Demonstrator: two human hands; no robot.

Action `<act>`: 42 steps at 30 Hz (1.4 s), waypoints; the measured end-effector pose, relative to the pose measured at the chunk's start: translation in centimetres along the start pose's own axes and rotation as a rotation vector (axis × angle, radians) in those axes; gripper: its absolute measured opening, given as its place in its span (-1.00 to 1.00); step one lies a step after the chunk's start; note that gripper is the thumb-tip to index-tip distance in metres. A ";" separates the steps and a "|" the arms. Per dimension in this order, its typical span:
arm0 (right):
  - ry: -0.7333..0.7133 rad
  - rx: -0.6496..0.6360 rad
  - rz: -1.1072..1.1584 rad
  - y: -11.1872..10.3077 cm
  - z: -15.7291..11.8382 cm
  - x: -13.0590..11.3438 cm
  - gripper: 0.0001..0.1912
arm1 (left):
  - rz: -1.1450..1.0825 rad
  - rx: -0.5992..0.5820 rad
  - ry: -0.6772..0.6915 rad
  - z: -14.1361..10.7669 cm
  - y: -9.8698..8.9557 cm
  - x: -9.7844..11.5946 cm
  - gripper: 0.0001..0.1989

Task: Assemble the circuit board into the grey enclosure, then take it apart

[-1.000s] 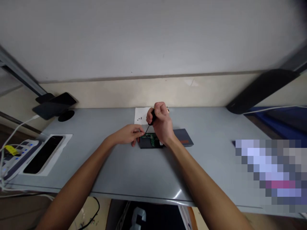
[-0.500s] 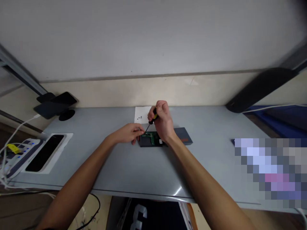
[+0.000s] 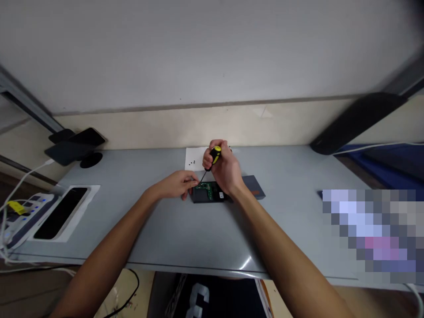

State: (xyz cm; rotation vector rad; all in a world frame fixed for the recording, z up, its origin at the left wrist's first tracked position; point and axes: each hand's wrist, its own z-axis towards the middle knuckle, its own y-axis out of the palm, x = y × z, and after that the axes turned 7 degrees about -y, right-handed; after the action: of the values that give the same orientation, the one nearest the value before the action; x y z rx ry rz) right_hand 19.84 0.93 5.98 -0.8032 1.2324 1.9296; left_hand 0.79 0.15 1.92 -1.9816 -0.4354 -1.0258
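My right hand is wrapped round a black-and-yellow screwdriver, its shaft slanting down to the left. The tip meets the upper left corner of an opened electronic device, a dark flat housing with a green circuit board and a small white label. At that same corner, my left hand grips the device's left end, thumb and fingers close around the screwdriver tip. Whether a screw sits under the tip is too small to see. Behind, several tiny dark screws lie on white paper.
A dark grey flat piece with orange marking lies right of the device, partly behind my wrist. On the left are a phone on white paper, a power strip with cables and a phone on a stand. A black cylinder leans at right.
My right hand has turned on the screwdriver, so the yellow end of its handle now shows. My left hand and the device stay in place.
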 end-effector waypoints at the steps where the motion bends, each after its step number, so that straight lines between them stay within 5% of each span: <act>1: 0.005 0.006 0.004 -0.1 0.0 0.0 -0.57 | 0.000 0.001 -0.008 0.0 0.0 0.0 -0.71; 12: -0.052 -0.113 -0.243 -0.6 -0.1 -0.8 -0.62 | -0.018 0.001 0.000 -0.1 0.0 0.2 -0.69; 21: -0.046 0.085 0.017 0.7 -0.2 0.6 -0.57 | -0.002 -0.004 0.009 -0.1 0.0 0.2 -0.71; 30: -0.048 0.006 -0.112 -0.6 0.1 0.4 -0.74 | 0.025 -0.006 0.004 0.0 -0.1 0.3 -0.71; 42: -0.056 0.012 0.116 0.0 -0.2 0.2 -0.72 | -0.028 -0.028 -0.006 -0.3 -0.3 0.4 -0.71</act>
State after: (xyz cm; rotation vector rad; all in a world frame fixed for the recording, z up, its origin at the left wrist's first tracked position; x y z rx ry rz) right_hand 19.74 0.83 5.73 -0.6797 1.2802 2.0217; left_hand 0.71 0.01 2.47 -2.0092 -0.4556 -1.0486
